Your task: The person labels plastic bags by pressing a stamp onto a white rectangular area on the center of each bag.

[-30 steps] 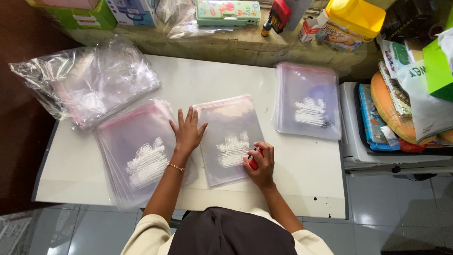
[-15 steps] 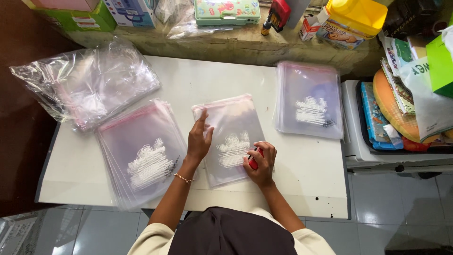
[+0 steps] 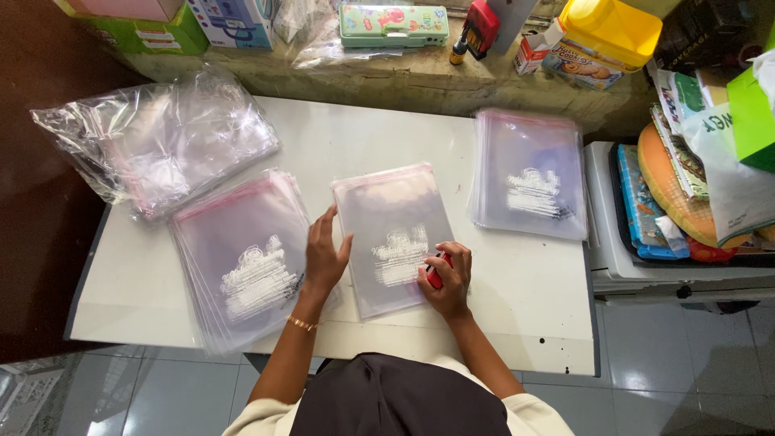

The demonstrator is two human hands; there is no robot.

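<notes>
Clamped in the right hand [image 3: 446,278], the grip held a small red object [image 3: 436,273], its lower end pressed against the clear printed bag [image 3: 395,234] lying singly in the middle of the white worktop [image 3: 525,291]. That hand had hardly moved in the last second. The left hand [image 3: 324,257] had: a second earlier it lay flat with fingers spread on the bag's left half, and now it had slid off to the bag's left edge, fingers together and slack, holding nothing, half over the neighbouring stack of bags [image 3: 242,262]. To my eye that meant the sheet was no longer pinned down and was about ready to be lifted away.

Left of the left hand and beyond it sat a crumpled heap of plastic wrap [image 3: 157,141]. Right of the right hand, well apart, lay the second stack [image 3: 531,173]. A thin gold bracelet [image 3: 301,324] ringed the left wrist.
</notes>
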